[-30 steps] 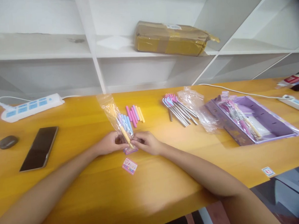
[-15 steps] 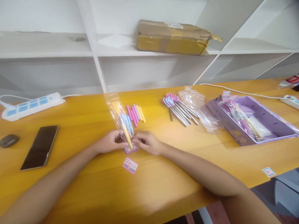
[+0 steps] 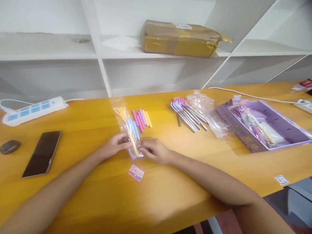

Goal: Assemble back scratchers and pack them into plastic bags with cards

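A clear plastic bag with a yellow hand-shaped back scratcher inside lies slanted between my hands. My left hand grips the bag's left side, thumb and fingers pressed on it. My right hand pinches the bag's lower right edge, fingers curled. Blue tubes show beside the bag, partly behind its film. Just past them lie pink tubes and yellow tubes. A small pink printed card rests on the table below the bag.
Several metal-handled scratcher heads lie beside crumpled plastic bags. A purple box holding packed pieces stands to the right. Leftward are a phone, a dark case and a power strip. A taped parcel sits on the shelf.
My left hand has shifted slightly up along the bag. My right hand has moved slightly down at the bag's lower edge. The other things stay in place.
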### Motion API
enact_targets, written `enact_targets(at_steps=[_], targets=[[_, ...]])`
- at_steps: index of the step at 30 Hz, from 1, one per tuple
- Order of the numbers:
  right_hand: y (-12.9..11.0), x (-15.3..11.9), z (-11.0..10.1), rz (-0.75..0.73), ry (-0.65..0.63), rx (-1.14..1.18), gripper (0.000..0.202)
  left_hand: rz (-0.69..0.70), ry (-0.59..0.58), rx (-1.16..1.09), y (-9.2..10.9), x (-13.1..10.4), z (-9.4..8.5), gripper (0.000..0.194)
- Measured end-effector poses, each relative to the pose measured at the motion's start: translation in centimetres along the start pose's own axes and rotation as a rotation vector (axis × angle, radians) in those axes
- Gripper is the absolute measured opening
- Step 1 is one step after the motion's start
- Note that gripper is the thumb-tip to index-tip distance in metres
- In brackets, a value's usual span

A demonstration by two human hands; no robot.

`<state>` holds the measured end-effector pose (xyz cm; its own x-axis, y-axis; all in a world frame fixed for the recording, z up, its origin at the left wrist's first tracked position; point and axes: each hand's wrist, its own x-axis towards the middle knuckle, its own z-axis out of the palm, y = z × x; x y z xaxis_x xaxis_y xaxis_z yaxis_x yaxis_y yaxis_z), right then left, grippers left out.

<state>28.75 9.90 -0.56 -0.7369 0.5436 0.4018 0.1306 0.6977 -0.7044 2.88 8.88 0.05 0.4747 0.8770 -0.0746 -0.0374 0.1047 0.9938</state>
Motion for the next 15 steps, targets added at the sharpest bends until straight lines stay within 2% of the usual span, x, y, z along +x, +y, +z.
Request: enact_targets(at_steps=[3,5,8,11,13,15], targets=[[-2.0,-0.9,0.8,-0.108,-0.068,-0.039,0.024,0.028,0.224,-0.234,-0.3,0.5,-0.1,0.031],[-3.6,-1.6,1.7,-0.165,-0.102,-0.045,0.019,0.029,0.328,-0.406,-0.2,0.8,-0.1,0.029],[-5.3,-2.5,3.0,-0.281,-0.125,-0.116,0.024,0.010,0.399,-0.494,0.3,1.1,0.1,0.027],[-5.3,-2.8,3.6,-0.399,-0.113,-0.294,0.032,0.004,0.439,-0.492,0.6,1.2,0.2,0.026],[-4.7,-2.7,3.5,-0.364,-0.076,-0.448,0.032,0.019,0.481,-0.497,0.8,1.1,0.2,0.021],[-4.3,-2.5,3.4,-0.240,-0.054,-0.568,0.032,0.027,0.523,-0.509,1.0,1.1,0.2,0.015]])
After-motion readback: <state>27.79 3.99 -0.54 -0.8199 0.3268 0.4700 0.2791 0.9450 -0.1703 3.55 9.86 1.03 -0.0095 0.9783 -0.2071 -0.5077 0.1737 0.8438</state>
